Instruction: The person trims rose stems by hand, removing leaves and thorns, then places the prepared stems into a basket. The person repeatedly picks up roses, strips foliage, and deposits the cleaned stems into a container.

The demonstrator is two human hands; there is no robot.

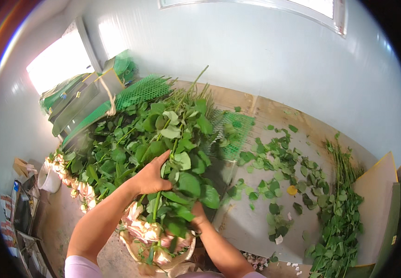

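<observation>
A large heap of pale pink roses with long leafy stems [117, 153] lies before me, the blooms [82, 191] towards the lower left. My left hand [151, 175] rests on the stems, thumb and fingers spread around a green stem among the leaves. Lower down, my right hand [198, 215] is at the right side of the same foliage, its fingers partly hidden by leaves, so its hold cannot be made out. More rose blooms [145, 229] hang beneath my hands, over a round white container [190, 255]. Green plastic mesh [145, 91] lies over the back of the heap.
Loose leaves [280, 156] are scattered on the grey tabletop [249, 222]. A leafy stem bundle [339, 208] lies at the right beside an upright board [377, 205]. Another mesh piece [238, 135] lies beyond the stems. A white bucket [48, 179] stands at left, below boards [82, 104].
</observation>
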